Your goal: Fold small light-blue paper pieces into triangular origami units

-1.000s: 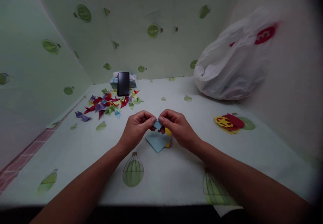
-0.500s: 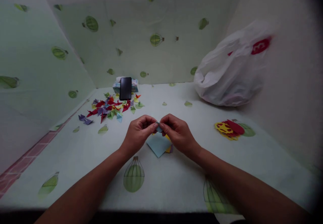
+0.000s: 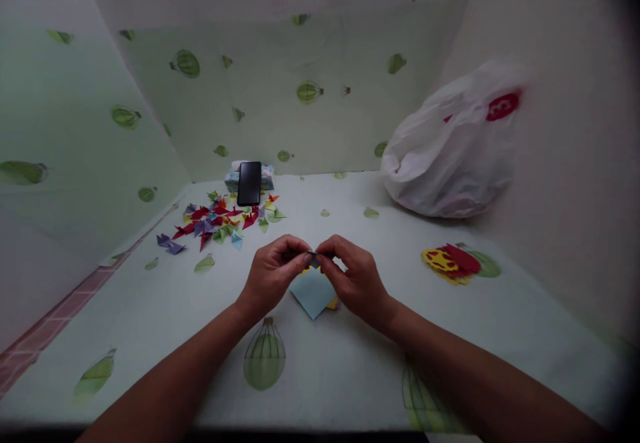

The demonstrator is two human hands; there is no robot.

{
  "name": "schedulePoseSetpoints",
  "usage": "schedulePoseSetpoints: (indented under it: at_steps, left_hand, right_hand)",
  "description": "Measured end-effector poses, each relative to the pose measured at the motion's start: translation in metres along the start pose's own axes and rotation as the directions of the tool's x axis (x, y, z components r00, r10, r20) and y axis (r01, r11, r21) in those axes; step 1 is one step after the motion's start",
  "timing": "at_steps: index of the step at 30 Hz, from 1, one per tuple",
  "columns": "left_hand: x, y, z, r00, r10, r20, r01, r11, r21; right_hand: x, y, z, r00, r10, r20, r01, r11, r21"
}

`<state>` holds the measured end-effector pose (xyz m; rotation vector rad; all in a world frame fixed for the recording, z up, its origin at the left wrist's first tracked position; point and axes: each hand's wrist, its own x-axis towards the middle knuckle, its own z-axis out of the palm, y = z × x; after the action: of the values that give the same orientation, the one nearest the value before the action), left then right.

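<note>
A small folded piece of blue origami paper (image 3: pixel 314 261) is pinched between my two hands, mostly covered by the fingers. My left hand (image 3: pixel 278 267) grips its left side with thumb and forefinger. On the other side my right hand (image 3: pixel 352 272) holds it the same way, the fingertips nearly meeting. Just below them on the table lies a light blue paper square (image 3: pixel 313 295), turned corner toward me. Yellow and purple sheets peek out from under its right edge.
Many folded paper cranes (image 3: pixel 215 220) in several colours lie at the back left. Behind them a black phone (image 3: pixel 249 184) leans on a tissue box (image 3: pixel 267 178). A white plastic bag (image 3: pixel 450 156) stands at the back right, with red and yellow cut-outs (image 3: pixel 453 262) nearer me.
The whole view has shifted slightly, so things sit lower in the picture. Both hands still pinch the blue paper, which now shows more edge-on between the fingertips.
</note>
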<state>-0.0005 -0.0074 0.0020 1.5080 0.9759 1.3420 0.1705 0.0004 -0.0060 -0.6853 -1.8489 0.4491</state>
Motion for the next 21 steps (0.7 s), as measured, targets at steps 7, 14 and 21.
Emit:
schedulePoseSetpoints:
  at_steps: [7, 14, 21]
  left_hand:
    - [-0.0016, -0.0016, 0.0002, 0.993, 0.115, 0.018, -0.115, 0.992, 0.050]
    - [-0.0029, -0.0036, 0.0003, 0.991, 0.132, 0.009, -0.132, 0.987, 0.091]
    - [-0.0033, -0.0030, 0.0021, 0.996, 0.081, -0.027, -0.078, 0.993, 0.092]
  right_hand:
    - [-0.0004, 0.0011, -0.0002, 1.000, -0.006, -0.008, 0.006, 1.000, 0.019]
    - [0.0008, 0.0011, -0.0021, 0.997, 0.068, 0.021, -0.070, 0.993, 0.095]
    - [0.0008, 0.0020, -0.0015, 0.998, 0.059, 0.018, -0.060, 0.996, 0.069]
